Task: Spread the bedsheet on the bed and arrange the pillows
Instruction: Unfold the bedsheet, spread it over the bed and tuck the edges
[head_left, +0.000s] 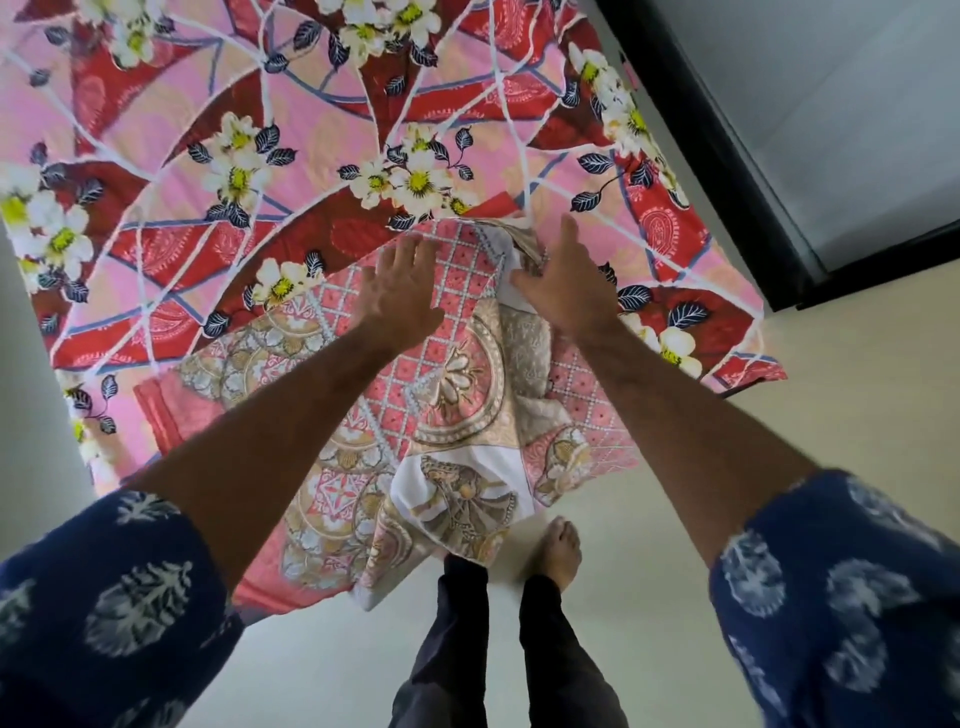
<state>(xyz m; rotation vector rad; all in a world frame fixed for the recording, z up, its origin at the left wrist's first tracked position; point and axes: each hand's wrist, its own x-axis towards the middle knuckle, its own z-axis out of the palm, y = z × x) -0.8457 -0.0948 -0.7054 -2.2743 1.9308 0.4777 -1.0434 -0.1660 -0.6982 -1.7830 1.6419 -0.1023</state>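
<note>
We look down over our own arms at the near edge of the bed (670, 234), which is already covered by a pink and red floral sheet (291, 130) with white flowers and dark blue leaves. That sheet runs to the bed's right edge and drapes over its near right corner.

The bedsheet (447, 395) we are working with is a second cloth, pink with a red lattice and beige medallions. It lies bunched at the middle of the bed's near edge, on top of the floral sheet, and part of it spills over that edge and hangs down toward the floor (727, 467), ending just above our feet. Its folds are crumpled, with a white underside showing in places.

Our left hand (400, 296) lies flat on the bedsheet's upper part, fingers straight and slightly spread, pressing on the lattice pattern near its far border. Our right hand (566, 291) is just beside it, to the right, also with its fingers extended and apart; it rests on a raised fold of the bedsheet where white and beige cloth bunches up. Neither hand is curled round the fabric.

Both forearms are bare, coming out of dark blue sleeves (852, 597) printed with white leaf shapes. Below, we see dark trousers and a bare foot (558, 551) on the pale floor. At the upper right a dark-framed panel (727, 171) stands beside the bed.
</note>
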